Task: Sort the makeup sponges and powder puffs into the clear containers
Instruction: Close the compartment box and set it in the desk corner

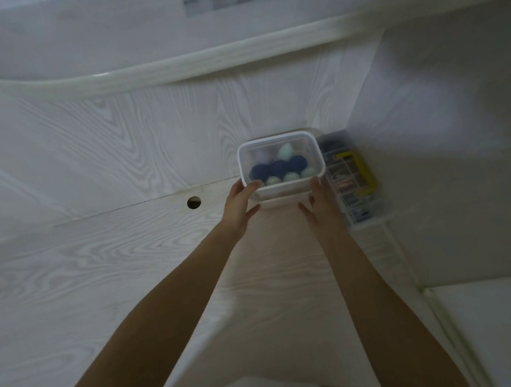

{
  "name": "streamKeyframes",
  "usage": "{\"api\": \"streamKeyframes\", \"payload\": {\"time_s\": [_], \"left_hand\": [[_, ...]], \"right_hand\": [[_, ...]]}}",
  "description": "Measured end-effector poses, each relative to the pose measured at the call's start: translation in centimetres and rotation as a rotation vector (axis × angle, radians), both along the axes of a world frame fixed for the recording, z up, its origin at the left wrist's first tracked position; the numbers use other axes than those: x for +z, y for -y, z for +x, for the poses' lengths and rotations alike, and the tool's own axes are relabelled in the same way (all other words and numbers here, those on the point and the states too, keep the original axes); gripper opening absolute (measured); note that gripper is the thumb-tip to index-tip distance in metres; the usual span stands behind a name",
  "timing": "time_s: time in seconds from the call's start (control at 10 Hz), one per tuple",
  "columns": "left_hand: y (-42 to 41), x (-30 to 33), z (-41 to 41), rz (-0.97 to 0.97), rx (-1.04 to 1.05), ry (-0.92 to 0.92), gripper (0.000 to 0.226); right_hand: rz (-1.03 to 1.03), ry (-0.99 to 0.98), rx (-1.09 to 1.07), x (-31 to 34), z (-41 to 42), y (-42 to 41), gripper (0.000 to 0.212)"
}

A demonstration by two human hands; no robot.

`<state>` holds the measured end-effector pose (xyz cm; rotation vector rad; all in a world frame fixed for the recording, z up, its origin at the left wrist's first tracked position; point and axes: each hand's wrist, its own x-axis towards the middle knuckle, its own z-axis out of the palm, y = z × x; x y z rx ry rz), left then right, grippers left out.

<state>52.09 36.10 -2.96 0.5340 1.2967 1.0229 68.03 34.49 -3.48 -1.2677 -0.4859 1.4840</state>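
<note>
Clear container (pixel 281 164) of dark blue and mint sponges (pixel 279 169) at far right of white worktop (pixel 102 264), lid on. Left hand (pixel 238 205) and right hand (pixel 320 205) grip its near corners, thumbs on rim. Long axis runs left-right, straight ahead of both hands. Compartment organiser (pixel 350 180) touches container's right side.

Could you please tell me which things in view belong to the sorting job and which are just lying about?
For the job:
- clear container, held by the left hand and right hand
- sponges inside it, dark blue and pale green

Lying about:
- organiser box with a yellow handle, right of the container
- desk with a cable hole
</note>
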Motion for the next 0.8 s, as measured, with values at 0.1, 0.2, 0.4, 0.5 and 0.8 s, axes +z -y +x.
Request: {"api": "streamKeyframes", "payload": {"time_s": [0.1, 0.2, 0.4, 0.5, 0.8], "left_hand": [[-0.9, 0.1, 0.6, 0.007, 0.014, -0.011, 0.049], [-1.4, 0.1, 1.2, 0.011, 0.010, -0.038, 0.050], [-1.7, -0.1, 1.5, 0.022, 0.029, -0.050, 0.048], [-1.9, -0.1, 1.2, 0.017, 0.018, -0.053, 0.049], [-0.9, 1.6, 0.4, -0.034, -0.053, -0.037, 0.059]], "right_hand": [[-0.013, 0.023, -0.049, 0.3, 0.7, -1.6, 0.043], [-0.179, 0.112, 0.005, 0.7, 1.6, -2.9, 0.052], [-0.175, -0.053, 0.040, 0.1, 1.9, -3.2, 0.058], [-0.153, -0.063, 0.042, -0.4, 1.9, -2.7, 0.059], [-0.113, -0.113, 0.050, 0.3, 1.7, -1.2, 0.046]]}}
